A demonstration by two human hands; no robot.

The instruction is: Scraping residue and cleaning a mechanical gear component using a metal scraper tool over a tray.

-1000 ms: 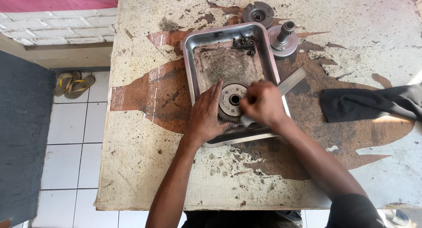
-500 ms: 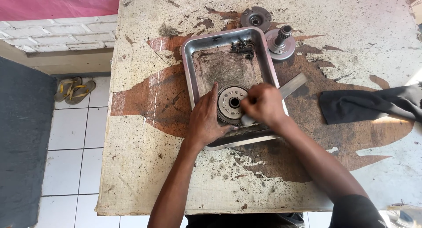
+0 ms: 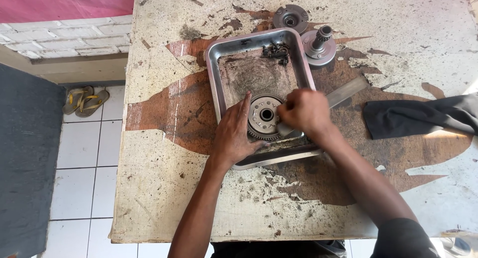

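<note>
Both hands are seen at the centre of the head view, over the lower half of a metal tray (image 3: 215, 96). The left hand (image 3: 234, 136) is laid flat and spread, fingers pressed against the left rim of a toothed round part (image 3: 263, 116) without being wrapped round it. The right hand (image 3: 304, 111) is curled closed on a grey tool (image 3: 290, 130), of which only a short rounded end is shown beneath the knuckles; its kind cannot be made out. The right side of the round part is hidden by that hand.

The round part is seen lying flat in the tray's lower half: pale metal, a dark centre hole, fine teeth along its lower edge. A small dark clump of parts (image 3: 275, 50) is lodged in the tray's upper right corner, too tangled to tell apart.

Just beyond the tray's upper right, a shafted hub (image 3: 319, 45) and a flat disc (image 3: 291, 18) are set on the worktop (image 3: 164, 188). A flat metal bar (image 3: 347, 91) is partly covered by the right hand. A dark cloth (image 3: 418, 117) is cut off at the right edge. Open worktop is left at the lower left; tiled floor and sandals (image 3: 84, 100) are seen past its left edge.
</note>
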